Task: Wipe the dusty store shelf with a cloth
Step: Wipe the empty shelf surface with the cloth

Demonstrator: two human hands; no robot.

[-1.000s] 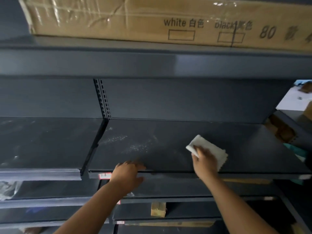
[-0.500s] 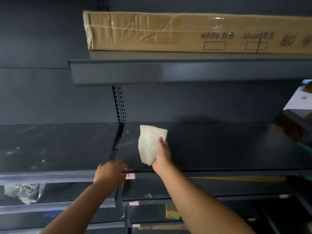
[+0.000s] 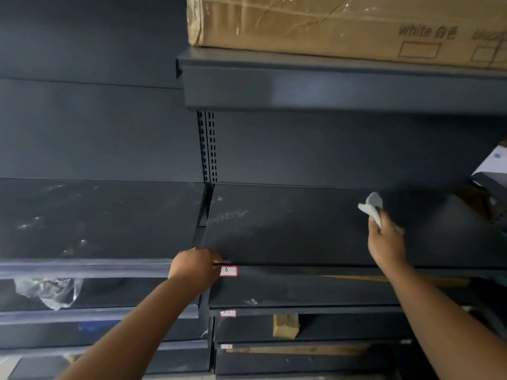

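Note:
A dark grey metal shelf (image 3: pixel 296 231) runs across the middle, with a pale dust streak near its back left corner. My right hand (image 3: pixel 385 242) reaches over the right part of this shelf and grips a bunched white cloth (image 3: pixel 371 207), which pokes up beyond the fingers, blurred by motion. My left hand (image 3: pixel 194 266) rests closed over the shelf's front lip at its left end, beside a small red-bordered label (image 3: pixel 229 270). The neighbouring shelf (image 3: pixel 96 218) to the left shows several dusty specks.
A long taped cardboard box (image 3: pixel 315 26) lies on the upper shelf (image 3: pixel 329 86). A slotted upright (image 3: pixel 207 146) divides the two bays. Crumpled clear plastic (image 3: pixel 49 292) sits on a lower left shelf, a small wooden block (image 3: pixel 285 325) on a lower right one. More clutter stands at the far right.
My right hand has swept the cloth from the shelf's left part to its right part. The view has shifted left and up. My left hand keeps its hold on the front lip.

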